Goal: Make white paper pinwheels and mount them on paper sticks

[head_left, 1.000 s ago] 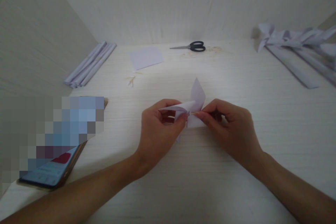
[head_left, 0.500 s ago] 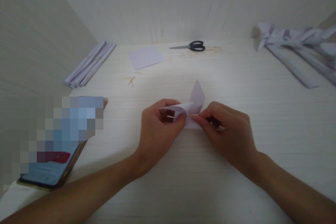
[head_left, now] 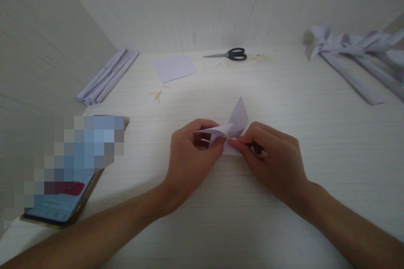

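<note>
My left hand [head_left: 195,147] is closed on a white paper pinwheel [head_left: 239,115], its thumb pressing near the centre. One pointed blade stands up and another curls over towards the thumb. My right hand [head_left: 268,147] pinches at the pinwheel's middle from the right, thumb against forefinger. A thin pale stick seems to sit between those fingertips, mostly hidden by them. Several similar thin stick pieces [head_left: 158,95] lie on the table beyond my left hand.
Scissors [head_left: 236,54] with black handles lie by the back wall, beside a square paper sheet [head_left: 175,68]. Rolled paper tubes [head_left: 109,76] rest at the left. Paper pinwheels [head_left: 344,44] with paper tubes [head_left: 350,76] lie at the right. A phone [head_left: 59,208] is near my left forearm.
The pinwheel and my left hand have shifted very slightly right. My right fingertips are a little closer to the pinwheel's centre, and less of the thin stick shows.
</note>
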A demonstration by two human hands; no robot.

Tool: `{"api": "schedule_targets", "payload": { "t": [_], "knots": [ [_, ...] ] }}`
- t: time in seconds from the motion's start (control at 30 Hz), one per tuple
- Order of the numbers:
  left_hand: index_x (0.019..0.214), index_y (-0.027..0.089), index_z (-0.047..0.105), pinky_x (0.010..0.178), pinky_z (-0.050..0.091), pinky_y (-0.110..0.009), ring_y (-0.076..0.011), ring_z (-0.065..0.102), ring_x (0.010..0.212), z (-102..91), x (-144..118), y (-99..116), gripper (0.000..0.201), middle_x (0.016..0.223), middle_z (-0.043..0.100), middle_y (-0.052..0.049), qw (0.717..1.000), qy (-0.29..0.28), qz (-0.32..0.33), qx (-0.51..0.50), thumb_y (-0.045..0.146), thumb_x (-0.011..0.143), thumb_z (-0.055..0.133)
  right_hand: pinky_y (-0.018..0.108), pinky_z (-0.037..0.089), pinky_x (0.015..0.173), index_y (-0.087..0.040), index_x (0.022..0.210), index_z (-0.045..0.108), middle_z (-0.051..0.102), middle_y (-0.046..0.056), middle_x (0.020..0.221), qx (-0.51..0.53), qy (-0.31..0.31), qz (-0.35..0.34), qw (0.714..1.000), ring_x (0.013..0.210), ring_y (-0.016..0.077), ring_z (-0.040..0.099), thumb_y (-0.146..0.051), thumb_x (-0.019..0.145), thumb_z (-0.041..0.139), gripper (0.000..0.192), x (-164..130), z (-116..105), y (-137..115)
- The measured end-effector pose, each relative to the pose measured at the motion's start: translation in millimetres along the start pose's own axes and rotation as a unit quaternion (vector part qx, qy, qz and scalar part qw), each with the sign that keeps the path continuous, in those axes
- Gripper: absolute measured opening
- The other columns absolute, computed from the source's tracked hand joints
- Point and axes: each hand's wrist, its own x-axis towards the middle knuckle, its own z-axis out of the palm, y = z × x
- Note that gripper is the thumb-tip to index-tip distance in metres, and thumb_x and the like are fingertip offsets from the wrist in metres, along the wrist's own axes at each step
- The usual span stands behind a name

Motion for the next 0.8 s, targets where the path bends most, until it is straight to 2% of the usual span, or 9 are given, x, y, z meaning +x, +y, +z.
{"api": "schedule_targets", "payload": {
  "t": [0.13, 0.3, 0.57, 0.8],
  "knots": [
    [0.068, 0.015, 0.059, 0.042, 0.044, -0.013, -0.0077, 0.057, 0.048, 0.1, 0.1, -0.2, 0.01, 0.058, 0.063, 0.003, 1.0, 0.002, 0.001, 0.001, 0.014, 0.058, 0.06, 0.018, 0.032, 0.044, -0.017, 0.055, 0.045, 0.046, -0.003, 0.053, 0.018, -0.002, 0.008, 1.0, 0.046, 0.006, 0.04, -0.012, 0.071, 0.055, 0.02, -0.1, 1.4, 0.8],
    [0.069, 0.017, 0.06, 0.042, 0.043, -0.014, -0.0078, 0.057, 0.049, -0.5, -0.5, 0.3, 0.011, 0.061, 0.063, 0.002, 1.0, 0.007, 0.007, 0.021, 0.015, 0.058, 0.06, 0.019, 0.03, 0.042, -0.018, 0.056, 0.045, 0.046, -0.004, 0.05, -0.01, -0.012, 0.027, 1.0, 0.043, 0.0062, 0.038, -0.021, 0.074, 0.055, 0.021, -0.3, 1.5, 1.6],
    [0.07, 0.017, 0.06, 0.046, 0.045, -0.015, -0.0082, 0.056, 0.051, -1.0, -3.2, -1.3, 0.01, 0.062, 0.062, 0.002, 0.999, -0.012, 0.021, 0.036, 0.017, 0.06, 0.059, 0.021, 0.029, 0.041, -0.017, 0.052, 0.044, 0.045, -0.004, 0.046, -0.043, -0.018, 0.015, 0.999, 0.041, 0.0068, 0.039, -0.023, 0.077, 0.052, 0.027, 2.2, -0.5, 2.0],
    [0.07, 0.017, 0.06, 0.046, 0.044, -0.014, -0.0078, 0.057, 0.052, -0.6, -2.5, -1.9, 0.01, 0.063, 0.063, 0.002, 0.999, -0.013, 0.018, 0.025, 0.016, 0.06, 0.059, 0.021, 0.031, 0.041, -0.017, 0.056, 0.056, 0.05, -0.003, 0.047, -0.008, 0.006, 0.036, 0.999, 0.041, 0.0069, 0.041, -0.023, 0.071, 0.058, 0.016, 2.0, -2.1, 0.2]
  ]
}}
